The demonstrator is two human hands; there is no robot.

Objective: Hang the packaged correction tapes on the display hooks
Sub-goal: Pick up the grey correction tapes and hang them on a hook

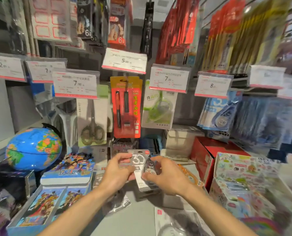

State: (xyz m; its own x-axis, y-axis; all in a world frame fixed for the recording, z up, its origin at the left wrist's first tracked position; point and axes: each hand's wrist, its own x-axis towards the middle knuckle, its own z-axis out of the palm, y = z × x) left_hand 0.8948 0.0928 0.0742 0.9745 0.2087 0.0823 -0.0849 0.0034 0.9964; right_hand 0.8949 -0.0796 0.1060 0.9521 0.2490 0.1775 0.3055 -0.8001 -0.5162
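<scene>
I hold a grey correction tape pack, marked with a large "30", in front of the shelf at centre. My left hand grips its left edge, thumb on the front. My right hand pinches its right side, over the dark tape body. Blue correction tape packs hang together on a hook at the right, under the "8" price tag. A green correction tape pack hangs to the right of centre. More packs lie on the counter near the bottom edge.
A red pen pack and scissors hang straight ahead. A globe and comic boxes stand at the left. Red boxes and sticker boxes crowd the right. Price tags stick out from the hook ends.
</scene>
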